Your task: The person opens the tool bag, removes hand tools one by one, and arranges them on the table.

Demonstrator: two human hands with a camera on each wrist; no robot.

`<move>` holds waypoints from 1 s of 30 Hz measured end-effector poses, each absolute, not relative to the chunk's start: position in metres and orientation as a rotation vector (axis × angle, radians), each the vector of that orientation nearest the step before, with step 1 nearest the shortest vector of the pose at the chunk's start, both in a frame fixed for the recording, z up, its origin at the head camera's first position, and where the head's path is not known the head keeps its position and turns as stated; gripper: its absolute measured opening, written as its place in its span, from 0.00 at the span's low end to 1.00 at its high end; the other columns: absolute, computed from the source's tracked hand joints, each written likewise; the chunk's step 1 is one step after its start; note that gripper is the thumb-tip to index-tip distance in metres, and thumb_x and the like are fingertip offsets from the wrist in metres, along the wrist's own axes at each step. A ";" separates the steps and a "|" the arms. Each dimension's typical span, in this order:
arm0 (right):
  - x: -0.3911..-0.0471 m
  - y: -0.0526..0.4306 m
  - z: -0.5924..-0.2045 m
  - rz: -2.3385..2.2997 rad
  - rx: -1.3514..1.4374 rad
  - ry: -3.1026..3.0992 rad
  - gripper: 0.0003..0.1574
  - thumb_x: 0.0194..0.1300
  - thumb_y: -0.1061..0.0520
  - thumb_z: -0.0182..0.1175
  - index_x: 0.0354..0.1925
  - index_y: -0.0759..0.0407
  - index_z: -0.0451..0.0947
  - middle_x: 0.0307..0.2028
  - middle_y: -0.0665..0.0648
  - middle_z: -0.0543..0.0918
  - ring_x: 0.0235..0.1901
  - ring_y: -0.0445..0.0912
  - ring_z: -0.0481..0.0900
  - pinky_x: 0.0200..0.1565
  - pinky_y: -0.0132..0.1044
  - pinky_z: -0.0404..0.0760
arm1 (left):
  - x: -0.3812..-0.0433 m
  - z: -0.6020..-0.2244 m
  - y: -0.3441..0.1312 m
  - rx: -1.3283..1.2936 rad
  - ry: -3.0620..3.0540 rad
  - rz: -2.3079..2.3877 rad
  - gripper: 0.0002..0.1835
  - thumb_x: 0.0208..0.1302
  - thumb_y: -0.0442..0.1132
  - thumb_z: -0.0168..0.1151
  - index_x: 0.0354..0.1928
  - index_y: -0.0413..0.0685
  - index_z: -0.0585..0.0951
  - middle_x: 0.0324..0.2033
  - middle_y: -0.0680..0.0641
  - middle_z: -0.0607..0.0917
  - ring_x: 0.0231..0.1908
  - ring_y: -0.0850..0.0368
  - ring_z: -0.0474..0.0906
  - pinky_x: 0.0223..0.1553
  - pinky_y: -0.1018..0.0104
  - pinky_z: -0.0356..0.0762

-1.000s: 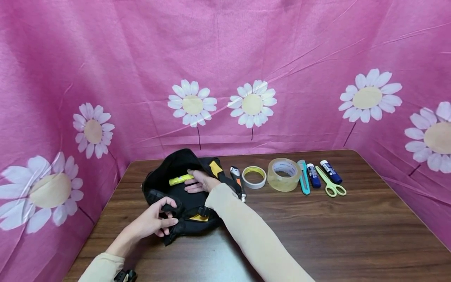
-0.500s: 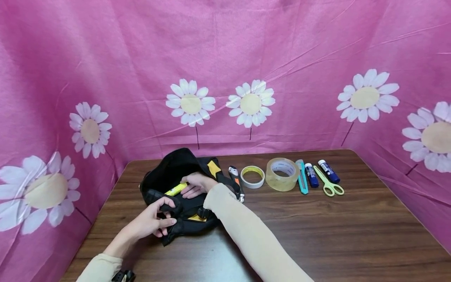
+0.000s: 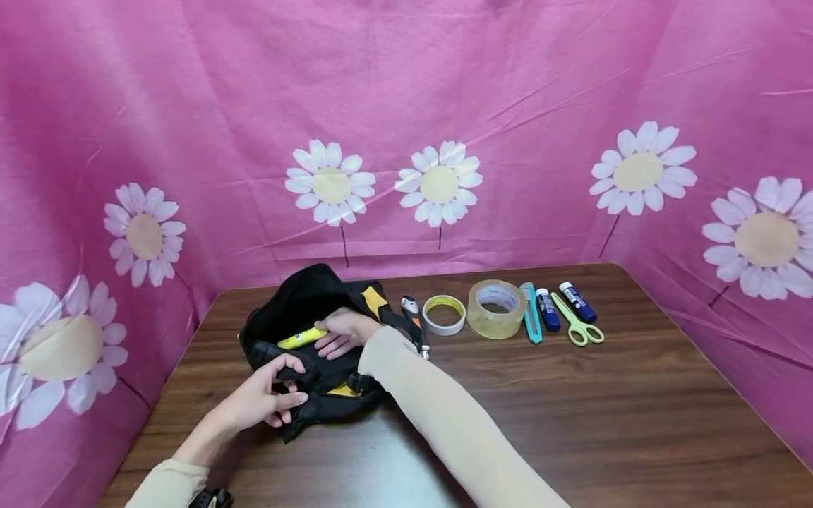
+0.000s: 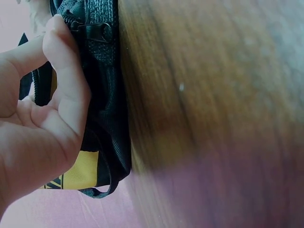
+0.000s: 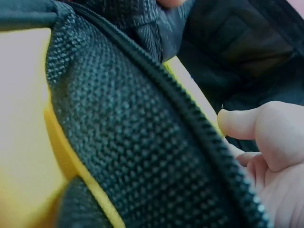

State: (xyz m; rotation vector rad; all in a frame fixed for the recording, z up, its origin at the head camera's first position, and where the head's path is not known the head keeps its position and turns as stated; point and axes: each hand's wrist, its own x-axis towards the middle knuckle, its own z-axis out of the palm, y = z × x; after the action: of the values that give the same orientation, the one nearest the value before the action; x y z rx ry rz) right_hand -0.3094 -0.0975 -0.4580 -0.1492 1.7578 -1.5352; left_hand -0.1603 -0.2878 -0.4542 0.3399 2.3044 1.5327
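A black zip bag [image 3: 303, 287] with yellow patches lies with its mouth wide open on the left of the table. My left hand [image 3: 257, 396] grips the near edge of that opening, thumb and fingers bent round the fabric; the left wrist view shows its zipper pull [image 4: 97, 32] beside the fingertip. Inside the bag, my right hand [image 3: 343, 333] pinches one end of a yellow, marker-like stick [image 3: 297, 339] with dark print. In the right wrist view the bag's zipper edge [image 5: 161, 85] hides part of the stick, and the thumb [image 5: 237, 123] presses on it.
Right of the bag, a row lies on the brown table [image 3: 508, 416]: a grey-and-orange handled tool [image 3: 411, 314], masking tape [image 3: 444, 328], clear packing tape [image 3: 495, 321], a turquoise box cutter [image 3: 532, 317], two blue glue sticks [image 3: 549, 310] and green scissors [image 3: 578, 328]. A pink curtain [image 3: 394, 70] stands behind.
My right hand has moved a little left and down inside the bag, and the yellow stick has turned, its far end lower. The left hand keeps its grip. The whole view has shifted slightly.
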 end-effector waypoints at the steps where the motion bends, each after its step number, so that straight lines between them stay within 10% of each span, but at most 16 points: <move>1: -0.308 -0.097 -0.456 -1.531 -0.174 1.765 0.22 0.80 0.53 0.52 0.63 0.65 0.71 0.39 0.65 0.87 0.38 0.56 0.88 0.40 0.45 0.87 | -0.160 -0.454 -0.287 0.335 2.303 1.534 0.24 0.67 0.33 0.68 0.57 0.41 0.66 0.32 0.42 0.77 0.21 0.54 0.80 0.19 0.65 0.79; 18: -0.286 -0.070 -0.378 -1.402 -0.522 1.947 0.16 0.77 0.59 0.56 0.59 0.60 0.69 0.52 0.75 0.80 0.30 0.55 0.84 0.32 0.48 0.88 | -0.159 -0.453 -0.286 0.333 2.308 1.526 0.23 0.67 0.33 0.68 0.56 0.41 0.65 0.32 0.43 0.77 0.21 0.55 0.80 0.19 0.65 0.79; 30: -0.272 -0.027 -0.335 -1.304 -0.776 2.121 0.09 0.73 0.55 0.63 0.49 0.54 0.78 0.37 0.66 0.87 0.30 0.54 0.86 0.33 0.45 0.88 | -0.158 -0.451 -0.283 0.308 2.321 1.521 0.24 0.66 0.33 0.69 0.56 0.41 0.66 0.32 0.42 0.76 0.20 0.55 0.80 0.19 0.65 0.79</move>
State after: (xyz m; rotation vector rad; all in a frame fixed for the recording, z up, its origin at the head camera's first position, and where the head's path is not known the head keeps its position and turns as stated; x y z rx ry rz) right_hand -0.2720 -0.0274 -0.3353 -0.7764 2.1211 -1.3041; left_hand -0.1579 -0.2833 -0.4512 0.3075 2.3206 1.5213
